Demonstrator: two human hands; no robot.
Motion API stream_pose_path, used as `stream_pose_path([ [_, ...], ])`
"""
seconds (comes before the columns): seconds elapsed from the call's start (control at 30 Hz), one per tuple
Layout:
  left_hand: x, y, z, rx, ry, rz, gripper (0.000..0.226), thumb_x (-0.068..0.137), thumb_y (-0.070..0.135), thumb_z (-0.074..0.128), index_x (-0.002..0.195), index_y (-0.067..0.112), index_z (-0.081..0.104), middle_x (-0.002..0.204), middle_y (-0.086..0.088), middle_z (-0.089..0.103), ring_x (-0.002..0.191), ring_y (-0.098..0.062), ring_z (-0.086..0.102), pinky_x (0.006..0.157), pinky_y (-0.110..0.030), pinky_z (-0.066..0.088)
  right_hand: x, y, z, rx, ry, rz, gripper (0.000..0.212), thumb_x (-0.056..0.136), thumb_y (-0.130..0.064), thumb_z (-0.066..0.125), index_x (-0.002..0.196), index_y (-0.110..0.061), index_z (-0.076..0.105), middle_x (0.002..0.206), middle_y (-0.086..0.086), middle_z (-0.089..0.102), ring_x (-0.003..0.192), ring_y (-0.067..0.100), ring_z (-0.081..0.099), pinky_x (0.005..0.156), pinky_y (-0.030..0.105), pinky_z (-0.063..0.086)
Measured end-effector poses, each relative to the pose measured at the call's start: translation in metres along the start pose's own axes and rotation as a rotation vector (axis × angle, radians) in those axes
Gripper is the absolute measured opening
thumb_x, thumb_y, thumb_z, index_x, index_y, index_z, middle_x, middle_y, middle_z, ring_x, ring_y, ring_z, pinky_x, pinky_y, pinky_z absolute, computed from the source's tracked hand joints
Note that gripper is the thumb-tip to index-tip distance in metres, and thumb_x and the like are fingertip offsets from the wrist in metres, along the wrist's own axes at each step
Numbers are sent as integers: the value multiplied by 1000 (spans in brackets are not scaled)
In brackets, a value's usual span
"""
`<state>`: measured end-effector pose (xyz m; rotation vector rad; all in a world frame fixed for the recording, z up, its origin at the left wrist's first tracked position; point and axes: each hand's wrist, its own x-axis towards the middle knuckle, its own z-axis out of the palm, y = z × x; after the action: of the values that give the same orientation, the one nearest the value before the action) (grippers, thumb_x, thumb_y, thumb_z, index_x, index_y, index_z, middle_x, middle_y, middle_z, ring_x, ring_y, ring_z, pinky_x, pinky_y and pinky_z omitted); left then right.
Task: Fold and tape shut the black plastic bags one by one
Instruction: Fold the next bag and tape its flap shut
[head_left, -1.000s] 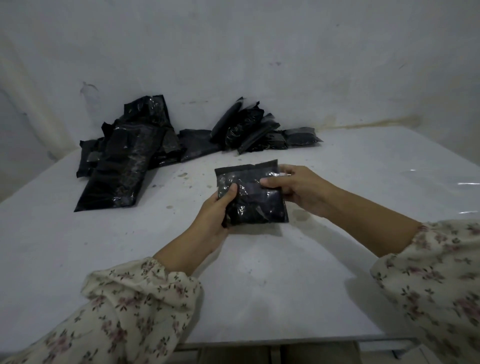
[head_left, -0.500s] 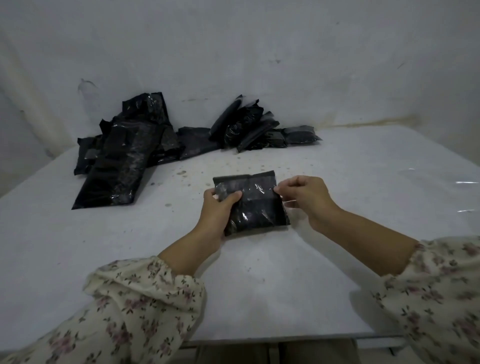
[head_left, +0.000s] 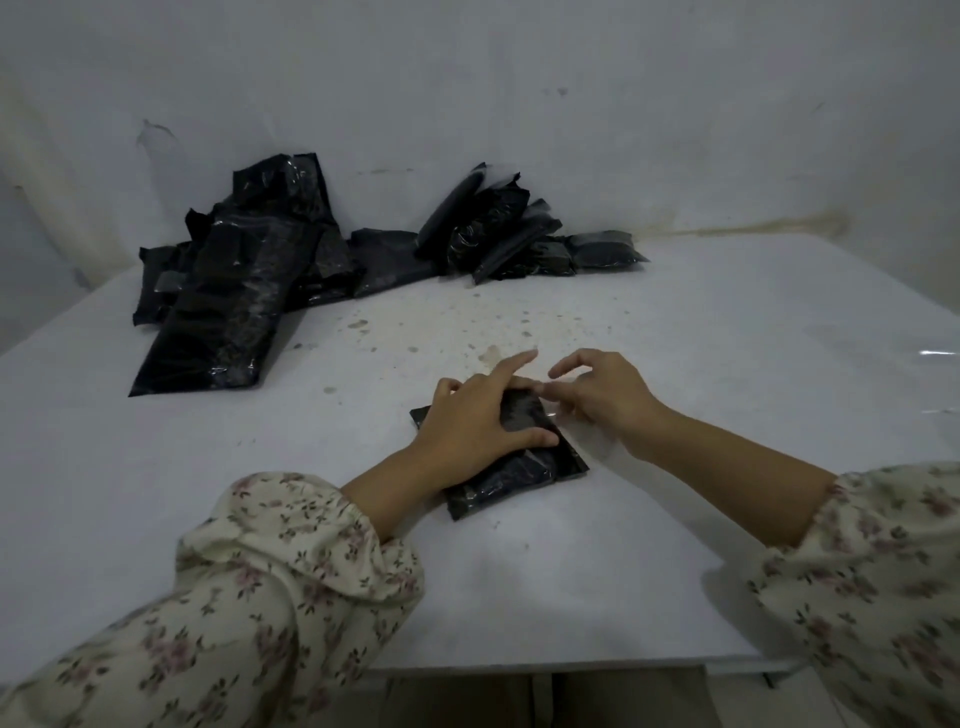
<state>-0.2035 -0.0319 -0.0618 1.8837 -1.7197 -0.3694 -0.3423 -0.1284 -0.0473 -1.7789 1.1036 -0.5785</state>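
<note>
Folded black plastic bag (head_left: 524, 467): lies flat on the white table (head_left: 519, 597), just below the centre of the frame, one corner pointing to the lower right.
Left hand (head_left: 478, 421): rests palm-down on the bag and presses it. The fingers (head_left: 514, 364) are spread wide and fairly straight, with the forefinger lifted toward the upper right and the thumb laid across the bag's middle.
Right hand (head_left: 608, 395): just right of the bag, at its upper right edge, fingertips meeting those of the left hand. Its fingers are loosely curved with a narrow gap - whether they pinch anything I cannot tell.
Clear shiny strip (head_left: 553, 413): a faint glint at the bag's right edge, under the right hand; too faint to make out.
Sleeves: cream floral cloth on both forearms, lower left (head_left: 291, 561) and lower right (head_left: 883, 545).
Loose heap of long black plastic bags (head_left: 228, 312): upper left of the frame, against the white wall (head_left: 519, 78).
Stack of small folded black packs (head_left: 498, 234): upper centre - leaning on the wall, well apart from the hands.
</note>
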Motion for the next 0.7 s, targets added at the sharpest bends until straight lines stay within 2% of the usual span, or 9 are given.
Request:
stream_pose_path([
  [0.07, -1, 0, 1, -33, 13, -19, 100, 73, 59, 72, 150, 35, 14, 134, 20, 55, 125, -5, 46, 107, -31, 19, 2, -2, -3, -1, -16, -10, 12, 81, -21, 75, 88, -12, 72, 58, -1, 60, 45, 0, 50, 50, 13, 37],
  [0.17, -2, -1, 3, -78, 29, -36, 110, 70, 54, 77, 151, 34, 5, 132, 18, 58, 123, -5, 47, 106, -31, 22, 3, -4, -7, 14, -35, -19, 6, 82, -14, 73, 77, -13, 74, 56, -9, 58, 47, -2, 49, 45, 7, 33],
  [0.23, 0, -3, 4, -90, 33, -39, 113, 69, 54, 78, 151, 34, 3, 130, 17, 60, 123, -5, 48, 106, -31, 23, 3, -4, -7, 10, -57, -41, 14, 84, -10, 71, 72, -16, 71, 59, -11, 61, 53, -5, 53, 50, 8, 36],
  [0.33, 1, -5, 5, -72, 9, -33, 116, 67, 57, 77, 150, 33, 1, 128, 16, 62, 123, -6, 50, 106, -33, 24, 3, -3, -4, -74, -105, -93, 19, 88, -8, 64, 72, -19, 65, 75, -5, 62, 73, 5, 54, 64, 17, 40],
  [0.4, 2, -6, 4, -63, -2, -27, 116, 67, 60, 76, 150, 32, 1, 127, 15, 63, 123, -7, 50, 106, -34, 25, 2, -4, -5, -65, -144, -112, 21, 91, -6, 60, 74, -18, 61, 80, -4, 60, 78, 8, 53, 69, 18, 40],
  [0.47, 3, -7, 5, -57, 2, -10, 113, 67, 60, 75, 151, 30, 6, 130, 16, 60, 124, -7, 49, 108, -37, 25, 0, -4, -8, -13, -193, -128, 21, 93, -5, 57, 76, -17, 59, 83, -4, 62, 80, 9, 55, 71, 18, 41],
  [0.57, 2, -4, 4, -35, 1, 26, 98, 71, 57, 75, 149, 26, 24, 145, 13, 46, 126, -7, 47, 110, -44, 26, -6, -4, -11, 105, -273, -144, 16, 95, -5, 53, 81, -13, 57, 95, 1, 71, 86, 7, 63, 72, 13, 44],
  [0.7, 3, -6, 3, -54, -1, 10, 106, 71, 57, 75, 149, 31, 9, 133, 10, 60, 129, -9, 45, 105, -35, 25, -11, -9, -9, 196, -294, -204, 16, 96, -3, 51, 83, -12, 53, 98, 8, 72, 86, 8, 68, 69, 9, 46],
])
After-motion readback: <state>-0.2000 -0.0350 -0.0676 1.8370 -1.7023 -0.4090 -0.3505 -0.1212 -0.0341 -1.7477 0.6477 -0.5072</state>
